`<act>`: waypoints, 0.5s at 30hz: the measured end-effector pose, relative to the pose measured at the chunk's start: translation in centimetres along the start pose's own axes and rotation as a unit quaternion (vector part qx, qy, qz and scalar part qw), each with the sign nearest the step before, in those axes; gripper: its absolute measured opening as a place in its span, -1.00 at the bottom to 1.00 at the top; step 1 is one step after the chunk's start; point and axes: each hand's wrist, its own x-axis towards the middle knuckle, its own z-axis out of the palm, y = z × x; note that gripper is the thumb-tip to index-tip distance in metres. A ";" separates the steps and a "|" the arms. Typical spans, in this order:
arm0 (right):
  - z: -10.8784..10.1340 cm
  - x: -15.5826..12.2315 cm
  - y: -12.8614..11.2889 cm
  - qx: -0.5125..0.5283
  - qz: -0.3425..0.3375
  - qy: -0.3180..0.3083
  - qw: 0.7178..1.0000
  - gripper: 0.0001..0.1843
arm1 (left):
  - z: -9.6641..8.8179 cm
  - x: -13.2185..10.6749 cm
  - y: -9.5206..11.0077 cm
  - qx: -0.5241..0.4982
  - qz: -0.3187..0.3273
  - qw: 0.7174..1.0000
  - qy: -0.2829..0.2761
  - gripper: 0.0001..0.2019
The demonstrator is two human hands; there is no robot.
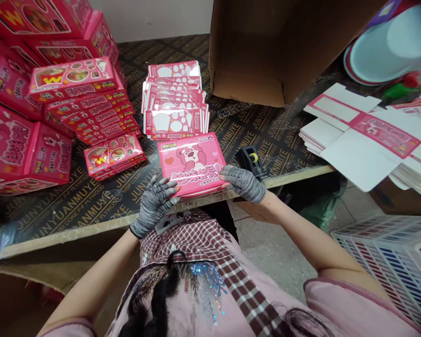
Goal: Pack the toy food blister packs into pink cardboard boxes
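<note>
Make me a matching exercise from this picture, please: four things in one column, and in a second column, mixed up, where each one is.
Things:
1. Pink bear box
2. Black tape dispenser
3. Stack of flat pink-and-white printed cards
4. Brown cardboard carton

Places:
A. Just beyond the right hand
B. Far side of the table, open end facing the person
C. Between the left hand and the right hand
D. Just beyond the box, toward the table's far side

Right pairs: 1-C, 2-A, 3-D, 4-B
</note>
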 end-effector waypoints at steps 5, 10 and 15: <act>-0.2 0.1 1.0 0.018 -0.027 0.016 0.999 -0.72 | 0.3 -0.4 0.6 -0.009 -0.041 0.999 -0.026 -0.76; 0.7 -1.5 -0.4 0.002 -0.032 0.063 0.998 -0.65 | 0.6 -1.6 0.5 0.049 -0.008 0.999 0.007 -0.80; 3.6 -2.9 -1.9 -0.019 0.047 0.077 0.996 -0.65 | 2.5 0.9 2.9 0.129 0.065 0.988 0.063 -0.95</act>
